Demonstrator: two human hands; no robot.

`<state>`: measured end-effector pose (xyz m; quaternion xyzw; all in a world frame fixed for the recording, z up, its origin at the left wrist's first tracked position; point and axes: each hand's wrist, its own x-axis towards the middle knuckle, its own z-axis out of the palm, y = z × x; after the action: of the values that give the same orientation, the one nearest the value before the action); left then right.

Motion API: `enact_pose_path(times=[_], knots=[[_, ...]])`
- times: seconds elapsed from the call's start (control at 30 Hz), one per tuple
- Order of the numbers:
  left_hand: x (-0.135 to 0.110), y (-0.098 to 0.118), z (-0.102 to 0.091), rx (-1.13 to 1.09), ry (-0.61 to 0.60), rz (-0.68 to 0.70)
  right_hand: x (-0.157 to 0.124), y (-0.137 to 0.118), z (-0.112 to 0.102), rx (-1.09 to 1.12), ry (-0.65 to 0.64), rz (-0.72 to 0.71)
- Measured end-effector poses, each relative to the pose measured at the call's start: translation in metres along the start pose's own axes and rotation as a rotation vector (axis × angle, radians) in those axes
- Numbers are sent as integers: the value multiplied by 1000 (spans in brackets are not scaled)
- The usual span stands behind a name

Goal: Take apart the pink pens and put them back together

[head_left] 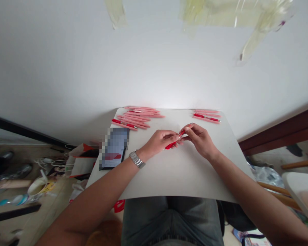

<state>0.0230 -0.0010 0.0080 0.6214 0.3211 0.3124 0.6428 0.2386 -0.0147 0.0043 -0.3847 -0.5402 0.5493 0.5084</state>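
Over the middle of the table, my left hand closes its fingers on a red pen, whose thick red end points toward me. My right hand pinches the pen's thinner far part between thumb and fingers. Fingertips of both hands meet around the pen's middle, so I cannot tell whether it is in one piece. Beyond the left hand lies a loose pile of pink pens with a red pen among them. A smaller group of pink pens, with another red pen, lies beyond the right hand.
A dark phone-like device, its screen blurred out, lies at the left edge of the white table. The wall stands right behind the table. Bags and a cup are on the floor at left; a white chair is at right.
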Motion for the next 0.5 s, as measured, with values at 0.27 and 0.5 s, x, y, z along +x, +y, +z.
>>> enact_pose_path(times=[0.27, 0.5], knots=[[0, 1, -1, 27, 34, 22, 0, -2, -1, -21, 29, 4], [0, 1, -1, 34, 17, 27, -1, -1, 0, -36, 51, 13]])
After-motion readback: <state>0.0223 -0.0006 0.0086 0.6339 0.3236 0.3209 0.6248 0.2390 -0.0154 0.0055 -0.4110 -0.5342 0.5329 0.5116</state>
